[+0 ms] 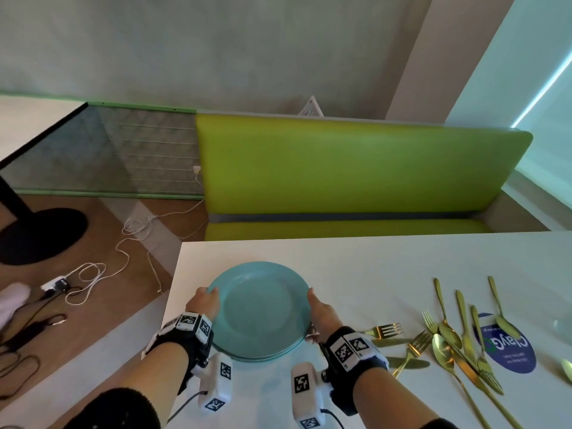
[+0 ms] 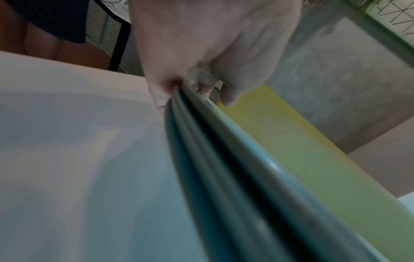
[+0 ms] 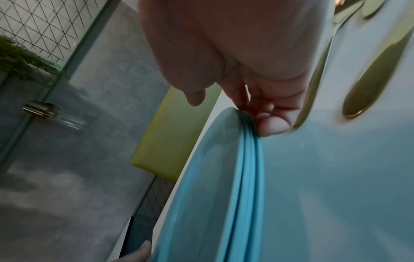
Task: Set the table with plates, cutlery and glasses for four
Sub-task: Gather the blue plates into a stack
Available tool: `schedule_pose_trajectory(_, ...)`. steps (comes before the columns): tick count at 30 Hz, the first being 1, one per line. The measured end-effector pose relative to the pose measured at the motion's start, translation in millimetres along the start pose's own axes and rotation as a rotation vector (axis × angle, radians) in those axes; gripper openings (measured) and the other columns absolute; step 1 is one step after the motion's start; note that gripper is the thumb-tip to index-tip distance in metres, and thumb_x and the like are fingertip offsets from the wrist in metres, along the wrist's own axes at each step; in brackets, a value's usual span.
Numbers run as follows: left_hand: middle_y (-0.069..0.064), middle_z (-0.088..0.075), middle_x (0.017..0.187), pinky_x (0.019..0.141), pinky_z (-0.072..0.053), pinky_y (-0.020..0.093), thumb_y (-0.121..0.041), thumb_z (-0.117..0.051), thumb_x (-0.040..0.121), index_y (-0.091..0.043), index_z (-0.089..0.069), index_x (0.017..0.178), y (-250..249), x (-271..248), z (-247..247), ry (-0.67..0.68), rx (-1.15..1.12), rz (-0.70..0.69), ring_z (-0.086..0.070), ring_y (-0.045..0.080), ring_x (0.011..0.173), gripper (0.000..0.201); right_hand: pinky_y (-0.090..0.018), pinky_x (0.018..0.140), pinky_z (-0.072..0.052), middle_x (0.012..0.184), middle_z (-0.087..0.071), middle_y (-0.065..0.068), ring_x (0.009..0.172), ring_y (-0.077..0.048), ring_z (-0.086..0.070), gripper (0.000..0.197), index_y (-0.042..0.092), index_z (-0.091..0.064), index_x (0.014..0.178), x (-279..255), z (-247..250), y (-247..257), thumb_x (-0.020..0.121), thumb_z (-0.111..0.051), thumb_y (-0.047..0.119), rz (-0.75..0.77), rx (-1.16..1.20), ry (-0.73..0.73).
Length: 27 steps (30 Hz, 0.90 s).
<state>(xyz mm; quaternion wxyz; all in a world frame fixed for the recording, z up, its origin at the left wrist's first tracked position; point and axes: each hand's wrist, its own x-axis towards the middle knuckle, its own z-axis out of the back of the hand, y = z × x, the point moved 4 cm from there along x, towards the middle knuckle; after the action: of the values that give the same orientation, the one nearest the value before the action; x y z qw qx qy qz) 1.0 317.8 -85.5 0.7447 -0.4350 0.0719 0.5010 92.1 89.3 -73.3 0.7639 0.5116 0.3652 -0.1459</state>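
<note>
From the head view, both hands are on a stack of teal plates [image 1: 260, 308] over the table [image 1: 356, 261]: left hand [image 1: 204, 305] gripping the left rim, right hand [image 1: 322, 311] the right rim. Gold cutlery [image 1: 458, 339] lies just right of the right hand. Left wrist: fingers [image 2: 161, 95] curl under the stacked rims [image 2: 224, 159], thumb on top. Right wrist: fingers [image 3: 273, 124] pinch the rims [image 3: 246, 159], same deal.

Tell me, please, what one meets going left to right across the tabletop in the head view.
Left hand → stack of blue plates → right hand → gold cutlery → round blue sticker.
</note>
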Motion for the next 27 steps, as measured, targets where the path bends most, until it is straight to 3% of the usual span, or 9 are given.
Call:
schedule_pose_trajectory(5, 0.024, -0.049, 0.137, 0.102, -0.036, 0.037, -0.021, -0.032, 0.1, 0.002, -0.045, 0.134, 9, 20, 11, -0.008, 0.021, 0.002, -0.047, 0.038, 0.125, 0.043, -0.012, 0.029, -0.032, 0.075, -0.051, -0.008, 0.052, -0.019, -0.045, 0.048, 0.003, -0.05, 0.105, 11, -18, 7, 0.096, -0.037, 0.05, -0.002, -0.026, 0.043)
schedule_pose_trajectory(9, 0.026, -0.05, 0.134, 0.1, -0.037, 0.037, -0.019, -0.032, 0.099, 0.004, -0.048, 0.13, 10, 29, 20, -0.015, 0.064, 0.005, -0.048, 0.039, 0.123, 0.041, -0.01, 0.028, -0.032, 0.1, -0.053, -0.015, 0.055, -0.02, -0.045, 0.048, 0.003, -0.049, 0.11, 19, -28, 12, 0.096, -0.039, 0.048, -0.004, -0.043, 0.062)
schedule_pose_trajectory(12, 0.026, -0.05, 0.135, 0.1, -0.036, 0.037, -0.017, -0.031, 0.098, 0.004, -0.05, 0.128, 9, 35, 27, -0.033, 0.103, 0.006, -0.048, 0.037, 0.124, 0.041, -0.011, 0.027, -0.032, 0.102, -0.054, -0.015, 0.057, -0.021, -0.047, 0.048, 0.002, -0.051, 0.111, 23, -33, 14, 0.096, -0.041, 0.047, -0.013, -0.039, 0.054)
schedule_pose_trajectory(17, 0.023, -0.049, 0.137, 0.1, -0.037, 0.033, -0.015, -0.035, 0.097, 0.002, -0.05, 0.131, 3, 41, 35, -0.055, 0.137, 0.022, -0.047, 0.035, 0.126, 0.04, -0.02, 0.035, -0.041, 0.107, -0.058, -0.014, 0.082, -0.032, -0.058, 0.054, 0.0, -0.054, 0.121, 31, -41, 18, 0.094, -0.045, 0.046, -0.004, 0.017, 0.045)
schedule_pose_trajectory(22, 0.021, -0.052, 0.135, 0.095, -0.041, 0.032, -0.017, -0.04, 0.096, 0.002, -0.052, 0.13, 2, 42, 44, -0.084, 0.151, 0.06, -0.051, 0.035, 0.123, 0.041, -0.027, 0.051, -0.049, 0.115, -0.061, -0.016, 0.089, -0.034, -0.061, 0.051, 0.001, -0.056, 0.121, 32, -49, 24, 0.095, -0.046, 0.044, 0.005, 0.05, 0.059)
schedule_pose_trajectory(27, 0.02, -0.054, 0.133, 0.094, -0.042, 0.032, -0.018, -0.042, 0.094, 0.002, -0.053, 0.128, 2, 38, 49, -0.104, 0.168, 0.091, -0.051, 0.035, 0.121, 0.041, -0.025, 0.049, -0.046, 0.115, -0.061, -0.014, 0.092, -0.033, -0.061, 0.051, 0.002, -0.056, 0.121, 32, -53, 28, 0.095, -0.045, 0.044, 0.028, 0.033, 0.053)
